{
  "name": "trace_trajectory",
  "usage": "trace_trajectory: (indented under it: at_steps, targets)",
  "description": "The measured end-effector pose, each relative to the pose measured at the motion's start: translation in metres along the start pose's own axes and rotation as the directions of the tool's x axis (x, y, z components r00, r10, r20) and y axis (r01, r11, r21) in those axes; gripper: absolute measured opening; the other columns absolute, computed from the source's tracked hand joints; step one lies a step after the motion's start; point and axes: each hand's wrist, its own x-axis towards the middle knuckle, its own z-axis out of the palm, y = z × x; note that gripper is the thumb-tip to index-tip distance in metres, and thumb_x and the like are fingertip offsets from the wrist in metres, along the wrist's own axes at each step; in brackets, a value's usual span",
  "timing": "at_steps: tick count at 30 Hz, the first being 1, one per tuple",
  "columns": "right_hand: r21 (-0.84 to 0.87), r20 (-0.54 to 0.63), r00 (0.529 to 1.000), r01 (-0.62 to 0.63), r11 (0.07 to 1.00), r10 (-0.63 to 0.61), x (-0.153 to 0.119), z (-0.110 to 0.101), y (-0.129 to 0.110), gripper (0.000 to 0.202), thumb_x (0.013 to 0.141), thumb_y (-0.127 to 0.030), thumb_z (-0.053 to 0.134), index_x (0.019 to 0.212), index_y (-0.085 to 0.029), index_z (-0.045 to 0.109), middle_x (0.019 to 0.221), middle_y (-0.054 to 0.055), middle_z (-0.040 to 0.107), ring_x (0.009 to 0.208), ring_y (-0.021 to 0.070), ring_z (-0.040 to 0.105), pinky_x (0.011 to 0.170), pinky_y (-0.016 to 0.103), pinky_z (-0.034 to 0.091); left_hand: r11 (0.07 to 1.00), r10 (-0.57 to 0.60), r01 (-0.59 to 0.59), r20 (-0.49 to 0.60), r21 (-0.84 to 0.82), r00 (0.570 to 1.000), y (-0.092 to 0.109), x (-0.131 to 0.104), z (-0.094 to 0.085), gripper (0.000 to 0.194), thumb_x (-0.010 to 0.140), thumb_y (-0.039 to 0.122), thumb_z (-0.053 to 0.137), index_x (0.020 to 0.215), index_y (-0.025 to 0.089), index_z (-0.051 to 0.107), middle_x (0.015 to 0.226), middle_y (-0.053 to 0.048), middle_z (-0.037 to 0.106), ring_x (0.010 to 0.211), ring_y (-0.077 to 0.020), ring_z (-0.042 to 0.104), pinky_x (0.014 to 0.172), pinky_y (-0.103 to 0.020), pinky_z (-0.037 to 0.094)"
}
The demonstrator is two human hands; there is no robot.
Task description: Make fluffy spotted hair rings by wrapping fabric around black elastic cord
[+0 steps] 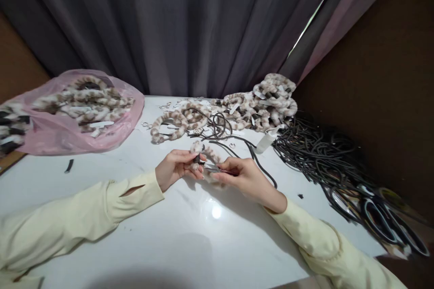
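My left hand [173,168] pinches a brown-and-white furry ring [213,154] at a black section [198,159]. The ring is held just over the white table, and my fingers partly hide it. Between the thumb and fingers of my right hand [249,179] is a slim pointed metal tool [213,169]. Its tip points left, close to the black section; whether it touches I cannot tell. The tool's exact kind is too small to make out. Part of the ring passes behind my right fingers.
More furry rings [169,126] lie beyond my hands, with a tagged pile [267,99] behind. A pink plastic bag [44,137] of furry pieces sits left. On the right are a small white bottle [266,141], tangled black cords [312,144] and large black-handled scissors [378,221].
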Motion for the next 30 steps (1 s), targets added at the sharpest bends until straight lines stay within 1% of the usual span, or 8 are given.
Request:
trace_trajectory:
  at_steps: [3,6,12,17,25,30]
  targets:
    - [0.074,0.013,0.999,-0.031,0.997,0.030,0.0017,0.0040,0.0024,0.028,0.071,-0.041,0.066,0.070,-0.013,0.060,0.061,0.003,0.064,0.055,0.0118,0.056,0.051,0.022,0.043,1.000,0.001,-0.001,0.002,-0.004,1.000,-0.0001,0.0005,0.0004,0.018,0.072,0.018,0.058,0.078,0.003,0.066,0.059,-0.010,0.066,0.050,-0.0189,0.065,0.050,-0.023,0.051]
    - [0.132,-0.012,1.000,-0.019,0.991,0.020,0.0021,0.0047,0.0036,0.028,0.070,-0.040,0.067,0.070,-0.014,0.058,0.064,0.003,0.064,0.056,0.0123,0.058,0.053,0.022,0.045,1.000,0.006,-0.006,0.002,-0.007,1.000,0.0000,0.0014,0.0001,0.017,0.072,0.018,0.058,0.077,0.003,0.066,0.058,-0.009,0.065,0.050,-0.0189,0.065,0.051,-0.024,0.052]
    - [0.124,-0.032,0.999,-0.017,0.992,0.021,0.0023,0.0050,0.0064,0.028,0.069,-0.041,0.068,0.070,-0.015,0.058,0.063,0.002,0.063,0.054,0.0115,0.057,0.051,0.022,0.044,1.000,0.000,0.000,0.005,-0.016,1.000,-0.0005,0.0002,-0.0006,0.017,0.072,0.018,0.059,0.077,0.003,0.066,0.059,-0.009,0.065,0.050,-0.0192,0.065,0.049,-0.022,0.051]
    - [0.071,-0.061,0.998,0.016,0.997,-0.012,0.0028,0.0052,0.0071,0.029,0.069,-0.042,0.067,0.070,-0.014,0.059,0.061,0.001,0.061,0.053,0.0104,0.054,0.050,0.021,0.042,1.000,0.003,-0.003,0.005,-0.011,1.000,-0.0006,0.0009,-0.0009,0.017,0.073,0.017,0.058,0.077,0.004,0.067,0.059,-0.010,0.066,0.050,-0.0195,0.065,0.049,-0.022,0.052]
    - [0.085,-0.065,0.998,0.030,0.996,-0.024,0.0028,0.0064,0.0072,0.027,0.070,-0.040,0.067,0.070,-0.014,0.059,0.061,0.001,0.062,0.052,0.0099,0.054,0.048,0.020,0.042,1.000,-0.012,0.012,0.000,-0.009,1.000,-0.0004,0.0007,-0.0006,0.018,0.075,0.016,0.056,0.078,0.003,0.067,0.059,-0.010,0.066,0.050,-0.0197,0.066,0.047,-0.021,0.052]
    - [0.100,-0.056,0.998,0.028,0.995,-0.022,0.0022,0.0063,0.0060,0.027,0.071,-0.040,0.067,0.070,-0.014,0.059,0.061,0.002,0.063,0.054,0.0113,0.057,0.049,0.021,0.043,1.000,-0.013,0.013,-0.012,0.010,1.000,-0.0012,0.0009,-0.0009,0.017,0.076,0.016,0.056,0.079,0.003,0.067,0.059,-0.011,0.067,0.049,-0.0188,0.065,0.047,-0.020,0.052]
